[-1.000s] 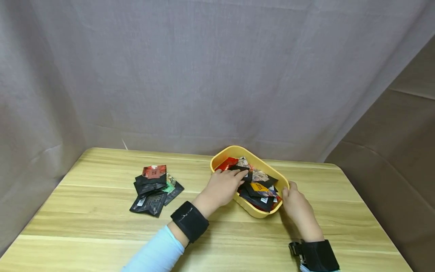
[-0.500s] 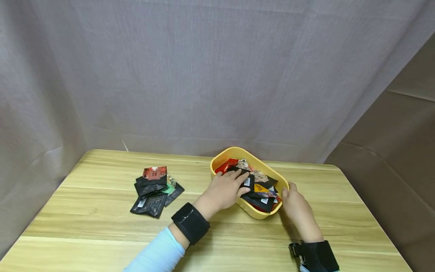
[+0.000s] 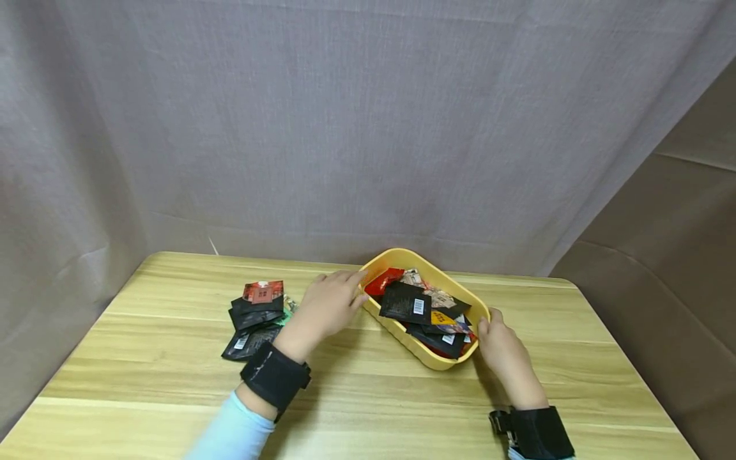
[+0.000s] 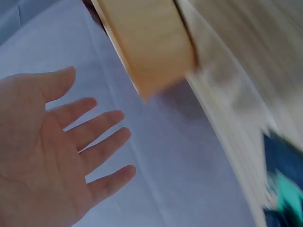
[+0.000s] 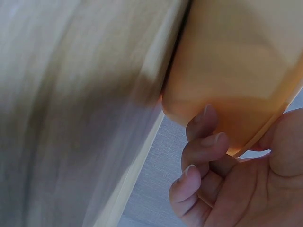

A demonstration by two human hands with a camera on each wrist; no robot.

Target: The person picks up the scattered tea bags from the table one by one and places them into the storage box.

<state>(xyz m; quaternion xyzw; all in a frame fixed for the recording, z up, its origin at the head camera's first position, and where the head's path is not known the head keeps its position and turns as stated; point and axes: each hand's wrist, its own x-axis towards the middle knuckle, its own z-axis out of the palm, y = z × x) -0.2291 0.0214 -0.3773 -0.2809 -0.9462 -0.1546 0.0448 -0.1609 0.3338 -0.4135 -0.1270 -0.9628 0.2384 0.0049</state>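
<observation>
A yellow plastic basket [image 3: 422, 354] stands at the back of the table, holding several small packets in black, red and printed wrappers. On top lies a black packet [image 3: 405, 302] with a white barcode label. My right hand [image 3: 506, 354] grips the basket's right end; in the right wrist view the fingers [image 5: 203, 151] curl against its outer wall and the thumb is at the rim. My left hand [image 3: 328, 303] is in the air by the basket's left side, palm bare and fingers spread in the left wrist view. A pile of packets [image 3: 255, 316] lies to its left, partly hidden by it.
The wooden table [image 3: 374, 409] runs up to a grey cloth [image 3: 368, 128] hanging behind it. Brown cloth [image 3: 661, 243] hangs along the right side. Black bands are strapped round both wrists.
My left hand has come out of the basket and moved left, leaving the black barcode packet on top of the others. The right hand keeps its hold on the basket.
</observation>
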